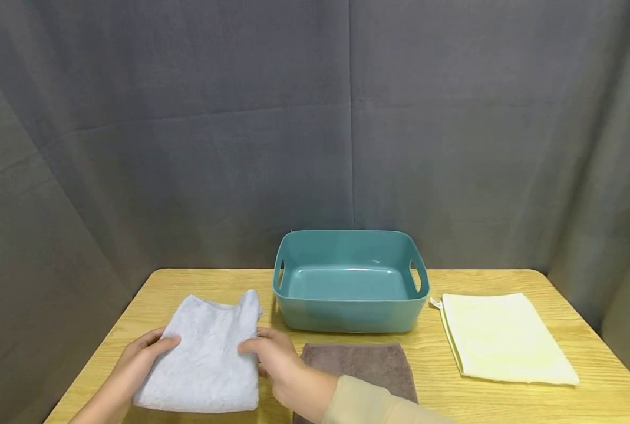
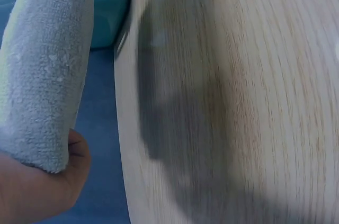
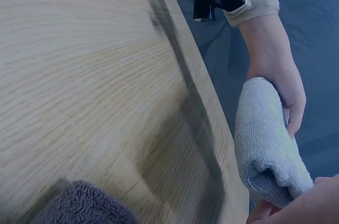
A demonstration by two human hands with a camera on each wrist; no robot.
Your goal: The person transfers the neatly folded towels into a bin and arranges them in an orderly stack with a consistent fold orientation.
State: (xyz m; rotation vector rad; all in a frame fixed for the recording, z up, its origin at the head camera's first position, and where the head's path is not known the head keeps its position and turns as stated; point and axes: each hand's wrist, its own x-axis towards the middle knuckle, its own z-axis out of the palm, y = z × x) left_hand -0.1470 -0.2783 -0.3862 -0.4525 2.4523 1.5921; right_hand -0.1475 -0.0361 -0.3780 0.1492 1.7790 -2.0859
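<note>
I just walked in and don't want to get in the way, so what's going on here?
A person is holding a folded blue-grey towel up off the table, the left hand gripping one side and the right hand the other. A teal basin stands toward the back of the table. A brown towel lies in front of it, partly hidden by the right arm, and a yellow towel lies flat to the right.

Wood-grained table (image 1: 436, 383) with teal bin (image 1: 349, 317), brown towel (image 1: 370, 364) and pale yellow cloth (image 1: 505, 341) (folded) on top.
</note>
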